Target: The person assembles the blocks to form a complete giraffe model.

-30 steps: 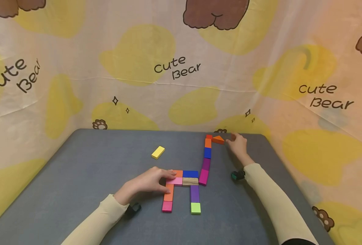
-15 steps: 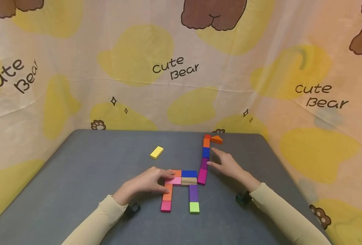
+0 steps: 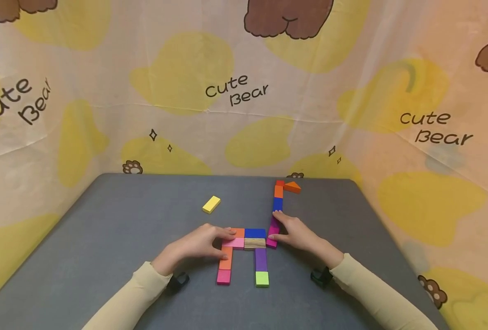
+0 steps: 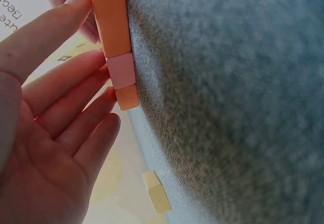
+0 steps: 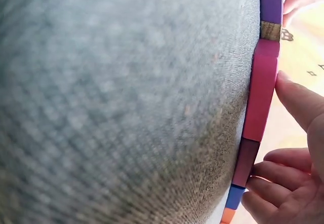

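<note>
Flat coloured blocks lie end to end on the table in a figure. My left hand (image 3: 198,246) rests its fingertips on the pink block (image 3: 238,243) and the orange blocks at the left; its thumb touches the orange leg block (image 3: 225,262). My right hand (image 3: 301,233) lays its thumb on the magenta block (image 5: 262,92) and its fingers on the purple block (image 5: 246,161) and near the blue one (image 5: 235,197). Neither hand is curled round a block. Between the hands are a blue block (image 3: 255,233), a wood-grain block (image 3: 254,243) and a violet block (image 3: 261,260).
A yellow block (image 3: 211,204) lies apart at the back left of the figure. An orange triangular block (image 3: 292,187) sits beside the red block (image 3: 280,183) at the far end of the column. Patterned cloth (image 3: 244,114) hangs behind the grey table (image 3: 116,238).
My right hand has come back from beside the triangular block to the lower column, and its fingers now rest on the magenta and purple blocks. The left hand stays put.
</note>
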`<act>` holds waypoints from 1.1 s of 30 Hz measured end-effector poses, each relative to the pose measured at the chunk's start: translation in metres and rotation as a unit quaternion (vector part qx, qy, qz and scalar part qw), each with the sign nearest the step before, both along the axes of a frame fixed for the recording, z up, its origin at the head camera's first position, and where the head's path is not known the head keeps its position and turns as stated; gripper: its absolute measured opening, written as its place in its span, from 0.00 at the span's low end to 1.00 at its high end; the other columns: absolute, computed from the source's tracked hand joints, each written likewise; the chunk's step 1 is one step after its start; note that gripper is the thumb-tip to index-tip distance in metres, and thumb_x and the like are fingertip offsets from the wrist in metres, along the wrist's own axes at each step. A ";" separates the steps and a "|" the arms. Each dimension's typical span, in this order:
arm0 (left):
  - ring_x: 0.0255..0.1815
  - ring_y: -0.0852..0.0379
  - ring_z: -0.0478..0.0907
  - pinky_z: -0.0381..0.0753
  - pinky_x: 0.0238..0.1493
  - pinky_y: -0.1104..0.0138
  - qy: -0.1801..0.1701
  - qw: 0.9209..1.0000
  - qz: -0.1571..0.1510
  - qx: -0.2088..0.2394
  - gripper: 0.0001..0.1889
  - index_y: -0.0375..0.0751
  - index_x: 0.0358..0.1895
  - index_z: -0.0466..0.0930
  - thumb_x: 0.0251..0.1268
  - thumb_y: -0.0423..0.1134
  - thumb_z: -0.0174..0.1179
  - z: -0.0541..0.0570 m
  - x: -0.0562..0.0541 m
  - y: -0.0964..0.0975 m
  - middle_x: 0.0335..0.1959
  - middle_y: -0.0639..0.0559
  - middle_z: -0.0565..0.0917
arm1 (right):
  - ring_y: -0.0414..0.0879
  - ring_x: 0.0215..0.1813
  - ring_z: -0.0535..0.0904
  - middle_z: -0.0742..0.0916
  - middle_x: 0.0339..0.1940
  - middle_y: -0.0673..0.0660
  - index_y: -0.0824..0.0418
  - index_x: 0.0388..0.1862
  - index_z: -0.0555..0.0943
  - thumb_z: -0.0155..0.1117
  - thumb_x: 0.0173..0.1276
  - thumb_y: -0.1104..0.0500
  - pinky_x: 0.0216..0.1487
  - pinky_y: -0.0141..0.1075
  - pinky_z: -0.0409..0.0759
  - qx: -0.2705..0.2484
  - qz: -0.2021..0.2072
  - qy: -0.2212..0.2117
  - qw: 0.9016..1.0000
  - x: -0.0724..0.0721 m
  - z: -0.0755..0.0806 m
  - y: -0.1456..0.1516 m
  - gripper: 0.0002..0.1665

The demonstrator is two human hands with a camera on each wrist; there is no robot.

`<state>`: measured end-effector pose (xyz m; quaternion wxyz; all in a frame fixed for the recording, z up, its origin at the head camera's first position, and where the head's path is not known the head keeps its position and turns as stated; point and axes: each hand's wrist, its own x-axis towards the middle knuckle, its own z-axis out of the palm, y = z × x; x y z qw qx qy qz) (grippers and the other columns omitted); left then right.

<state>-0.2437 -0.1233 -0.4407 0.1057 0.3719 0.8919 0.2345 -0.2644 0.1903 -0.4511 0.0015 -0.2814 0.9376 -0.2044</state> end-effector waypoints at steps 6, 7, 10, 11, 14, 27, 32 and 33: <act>0.63 0.55 0.74 0.74 0.61 0.57 0.014 1.000 -0.001 0.007 0.28 0.46 0.58 0.79 0.51 0.49 0.71 0.001 0.000 0.002 0.59 0.53 0.79 | 0.58 0.69 0.67 0.72 0.68 0.67 0.69 0.68 0.66 0.68 0.59 0.43 0.65 0.48 0.69 0.002 -0.004 -0.007 1.000 0.000 -0.001 0.000 0.47; 0.62 0.54 0.75 0.75 0.60 0.57 0.022 1.000 -0.005 0.015 0.28 0.46 0.57 0.80 0.51 0.48 0.71 0.000 -0.001 0.002 0.58 0.53 0.80 | 0.58 0.69 0.68 0.72 0.67 0.67 0.70 0.67 0.66 0.68 0.59 0.43 0.65 0.49 0.69 0.002 -0.004 -0.007 1.000 -0.001 -0.001 0.001 0.47; 0.57 0.56 0.78 0.77 0.57 0.59 0.051 0.998 0.001 0.047 0.25 0.45 0.55 0.81 0.52 0.48 0.70 0.000 -0.005 0.001 0.55 0.53 0.82 | 0.59 0.69 0.68 0.73 0.67 0.67 0.70 0.67 0.67 0.68 0.58 0.42 0.64 0.49 0.70 0.004 -0.005 -0.008 1.000 -0.001 -0.001 0.001 0.47; 0.55 0.57 0.79 0.77 0.56 0.59 0.060 0.996 0.011 0.066 0.24 0.44 0.54 0.82 0.52 0.47 0.71 0.000 -0.007 0.000 0.54 0.53 0.82 | 0.59 0.69 0.68 0.73 0.67 0.67 0.70 0.67 0.66 0.68 0.58 0.42 0.65 0.49 0.70 0.005 -0.006 -0.009 1.000 -0.001 -0.001 0.000 0.47; 0.51 0.53 0.81 0.79 0.53 0.58 0.089 0.985 0.078 0.122 0.22 0.43 0.51 0.83 0.51 0.45 0.71 0.003 -0.017 -0.004 0.50 0.52 0.84 | 0.59 0.69 0.68 0.72 0.68 0.67 0.69 0.68 0.66 0.68 0.58 0.41 0.65 0.49 0.70 0.006 -0.007 -0.011 1.000 0.000 0.001 0.000 0.48; 0.45 0.44 0.79 0.78 0.46 0.54 0.036 0.936 0.333 0.110 0.26 0.32 0.49 0.82 0.46 0.43 0.73 0.004 -0.076 -0.026 0.45 0.39 0.83 | 0.59 0.69 0.69 0.73 0.67 0.67 0.69 0.68 0.66 0.68 0.58 0.41 0.65 0.50 0.69 0.004 -0.012 -0.014 1.000 0.000 0.002 0.001 0.47; 0.41 0.46 0.77 0.77 0.44 0.55 -0.002 0.929 0.362 0.078 0.24 0.31 0.44 0.84 0.45 0.44 0.74 -0.003 -0.085 -0.026 0.41 0.40 0.84 | 0.58 0.69 0.68 0.72 0.68 0.66 0.68 0.68 0.66 0.68 0.58 0.41 0.65 0.49 0.69 0.007 -0.013 -0.016 1.000 -0.001 0.000 0.002 0.47; 0.40 0.47 0.76 0.76 0.43 0.56 -0.003 0.928 0.366 0.073 0.23 0.32 0.43 0.84 0.45 0.44 0.75 -0.004 -0.086 -0.025 0.40 0.40 0.85 | 0.58 0.69 0.67 0.72 0.68 0.66 0.68 0.68 0.66 0.68 0.58 0.41 0.65 0.49 0.69 0.006 -0.012 -0.018 1.000 -0.001 0.000 0.002 0.47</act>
